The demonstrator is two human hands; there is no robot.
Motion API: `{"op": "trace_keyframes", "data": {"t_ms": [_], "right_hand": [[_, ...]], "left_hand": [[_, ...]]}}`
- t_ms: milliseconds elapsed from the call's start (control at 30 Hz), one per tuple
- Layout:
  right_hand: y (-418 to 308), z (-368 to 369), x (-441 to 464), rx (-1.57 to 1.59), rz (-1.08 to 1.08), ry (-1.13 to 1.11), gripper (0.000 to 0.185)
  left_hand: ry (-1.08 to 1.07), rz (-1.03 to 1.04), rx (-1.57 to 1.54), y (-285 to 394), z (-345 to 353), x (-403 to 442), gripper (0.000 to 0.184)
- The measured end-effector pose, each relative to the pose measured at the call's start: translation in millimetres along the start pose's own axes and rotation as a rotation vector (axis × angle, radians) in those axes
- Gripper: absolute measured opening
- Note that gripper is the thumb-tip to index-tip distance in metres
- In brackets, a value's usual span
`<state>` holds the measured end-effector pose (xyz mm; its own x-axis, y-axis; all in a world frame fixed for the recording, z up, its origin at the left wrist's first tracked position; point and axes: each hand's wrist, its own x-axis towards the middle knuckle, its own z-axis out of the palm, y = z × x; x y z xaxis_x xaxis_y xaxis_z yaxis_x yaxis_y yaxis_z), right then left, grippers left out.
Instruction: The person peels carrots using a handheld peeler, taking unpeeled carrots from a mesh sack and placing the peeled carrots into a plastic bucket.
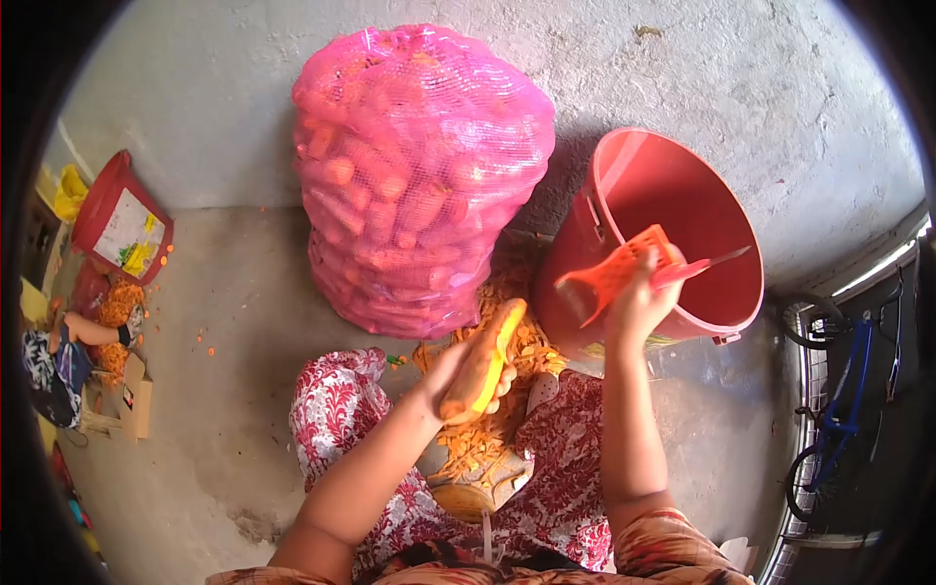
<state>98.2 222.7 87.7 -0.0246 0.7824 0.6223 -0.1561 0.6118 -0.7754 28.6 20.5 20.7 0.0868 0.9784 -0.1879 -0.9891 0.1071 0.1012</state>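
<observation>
My left hand (451, 378) is wrapped round a large carrot (487, 361), tilted up and partly peeled, with a bright orange strip along its side. Beside the bucket's near rim, my right hand (639, 302) is raised and closed on an orange-red plastic tool (624, 263) with slots or holes. A thin pointed metal blade (729, 255) sticks out to the right of that hand on a red handle; whether it belongs to the same tool I cannot tell. Orange peelings (478, 453) lie heaped on the floor between my legs, below the carrot.
A pink mesh sack (419, 185) full of carrots stands against the wall. Right of it is a large red bucket (609, 156). At far left, another person (63, 366) is near a tipped red bucket (102, 200) and more peelings (119, 307). A blue bicycle (848, 390) stands at right.
</observation>
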Motion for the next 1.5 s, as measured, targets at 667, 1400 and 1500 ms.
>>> {"op": "trace_keyframes", "data": {"t_ms": [667,1400,1500], "right_hand": [[4,19,-36,-0.108,-0.055,-0.228,0.017],[-43,13,-96,0.139,0.362,-0.713,0.022],[-41,17,-95,0.128,0.387,-0.72,0.022]], "left_hand": [[0.158,0.071,0.226,1,-1,-9,0.04],[0.131,0.216,0.09,3,-8,6,0.034],[0.139,0.208,0.085,7,-5,5,0.036]]}}
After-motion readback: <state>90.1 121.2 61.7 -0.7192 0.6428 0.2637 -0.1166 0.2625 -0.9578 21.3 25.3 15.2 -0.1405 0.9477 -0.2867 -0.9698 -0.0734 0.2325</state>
